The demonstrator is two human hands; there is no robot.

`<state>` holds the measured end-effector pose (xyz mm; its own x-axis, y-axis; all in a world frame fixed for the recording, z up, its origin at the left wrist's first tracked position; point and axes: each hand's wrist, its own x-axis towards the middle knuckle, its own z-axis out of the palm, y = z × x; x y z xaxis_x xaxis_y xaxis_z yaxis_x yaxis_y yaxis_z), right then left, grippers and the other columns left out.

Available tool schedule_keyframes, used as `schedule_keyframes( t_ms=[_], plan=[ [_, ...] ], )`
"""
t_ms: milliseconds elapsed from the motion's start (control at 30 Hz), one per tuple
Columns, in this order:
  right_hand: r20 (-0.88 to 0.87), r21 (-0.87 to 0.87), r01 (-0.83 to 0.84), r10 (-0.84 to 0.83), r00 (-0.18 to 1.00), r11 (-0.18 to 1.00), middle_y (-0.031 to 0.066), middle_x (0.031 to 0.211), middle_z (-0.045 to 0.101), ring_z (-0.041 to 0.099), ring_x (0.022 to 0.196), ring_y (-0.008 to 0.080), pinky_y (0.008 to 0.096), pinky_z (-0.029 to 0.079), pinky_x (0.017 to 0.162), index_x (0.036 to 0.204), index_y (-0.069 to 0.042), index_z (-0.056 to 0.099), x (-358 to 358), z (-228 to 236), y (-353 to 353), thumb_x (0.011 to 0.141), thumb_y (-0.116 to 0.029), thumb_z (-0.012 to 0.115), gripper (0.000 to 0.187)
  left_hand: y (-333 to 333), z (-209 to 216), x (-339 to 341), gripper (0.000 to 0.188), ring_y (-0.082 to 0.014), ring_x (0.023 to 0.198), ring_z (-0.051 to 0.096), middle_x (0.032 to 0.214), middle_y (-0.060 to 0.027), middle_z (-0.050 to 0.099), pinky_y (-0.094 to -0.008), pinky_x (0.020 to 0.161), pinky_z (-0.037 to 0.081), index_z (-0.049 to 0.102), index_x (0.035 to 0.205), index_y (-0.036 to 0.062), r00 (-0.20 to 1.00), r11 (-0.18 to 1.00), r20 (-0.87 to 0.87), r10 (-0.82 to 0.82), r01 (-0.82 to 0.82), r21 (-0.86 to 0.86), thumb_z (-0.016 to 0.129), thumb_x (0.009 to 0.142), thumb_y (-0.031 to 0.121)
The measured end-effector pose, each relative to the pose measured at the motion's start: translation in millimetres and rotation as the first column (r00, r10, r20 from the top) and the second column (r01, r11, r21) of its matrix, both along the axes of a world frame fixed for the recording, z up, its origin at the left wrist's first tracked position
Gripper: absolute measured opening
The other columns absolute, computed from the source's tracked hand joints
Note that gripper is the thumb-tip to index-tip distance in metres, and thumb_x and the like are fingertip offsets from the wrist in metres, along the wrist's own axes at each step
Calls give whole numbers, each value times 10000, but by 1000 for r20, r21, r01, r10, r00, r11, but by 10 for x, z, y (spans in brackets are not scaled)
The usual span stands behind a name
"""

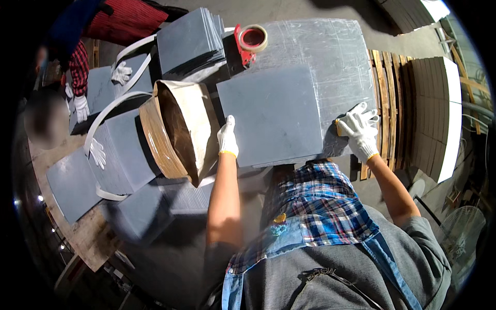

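A square grey slate-like tile (269,114) lies on a wide grey slab-like surface (336,57) in front of me. My left hand (227,137), in a white knit glove, is closed on the tile's left edge with the thumb on top. Right of the tile, my right hand (359,132), gloved the same way, rests on the surface with its fingers spread. A small dark and yellow bit shows at that hand's left side; I cannot make out what it is. Beyond the tile lies a red tape dispenser (247,44) with a roll of clear tape.
Left of the tile stands an open brown paper-like wrapping (201,124). Several grey tiles (188,39) are stacked at the back left. A co-worker's plaid sleeve (79,67) and gloved hand (81,108) are at far left. A wooden pallet (390,98) and pale stacked blocks (436,113) stand right.
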<state>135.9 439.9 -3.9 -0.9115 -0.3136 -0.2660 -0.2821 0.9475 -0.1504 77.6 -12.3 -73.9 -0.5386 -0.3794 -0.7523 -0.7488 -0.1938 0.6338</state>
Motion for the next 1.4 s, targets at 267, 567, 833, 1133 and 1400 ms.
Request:
schedule_keyframes(
  t_ms=[267, 567, 833, 1133, 1400],
  plan=[
    [-239, -422, 214, -336, 911, 881, 144, 1129, 702, 674, 1028, 338, 417, 537, 887, 1265, -107, 634, -712, -20, -270, 909, -94, 632, 357, -204, 155, 228, 702, -222, 1216, 566, 1350, -121, 619, -359, 1084, 405, 572, 1352, -52, 999, 998, -28, 41, -40, 47, 615, 970, 536],
    [-297, -231, -229, 156, 942, 945, 141, 1416, 479, 422, 1320, 369, 591, 328, 1064, 1401, -156, 501, -1525, -191, -1304, 854, -379, 705, 625, -81, -258, 1150, 772, -328, 1201, 575, 1315, -244, 606, -391, 1022, 437, 510, 1361, -110, 945, 873, 154, -290, 327, -363, 601, 959, 542],
    [-269, -270, -76, 0, 963, 960, 169, 1150, 538, 507, 1089, 357, 528, 387, 947, 1243, -48, 540, -1431, -3, -2057, 787, -326, 703, 558, 53, 199, 893, 745, -358, 1237, 561, 1305, -288, 607, -408, 1079, 396, 534, 1320, -133, 942, 898, 93, -324, 337, -282, 636, 952, 506],
    [-221, -236, -277, 226, 949, 931, 135, 1228, 569, 541, 1153, 334, 553, 408, 977, 1325, -131, 565, -814, -23, -1605, 796, -294, 734, 578, 24, 72, 996, 757, -179, 905, 625, 1134, -143, 656, -314, 650, 528, 485, 1397, -73, 973, 975, 137, -187, 201, -92, 672, 940, 500],
    [-403, -404, -352, 182, 897, 844, 162, 1352, 538, 487, 1267, 392, 584, 377, 1045, 1305, -77, 553, -1572, -421, -3035, 778, -337, 741, 617, -74, 56, 979, 591, -319, 1034, 641, 1106, -203, 694, -413, 933, 468, 633, 1185, -69, 906, 852, 91, -414, 421, -311, 621, 965, 479]
  ],
)
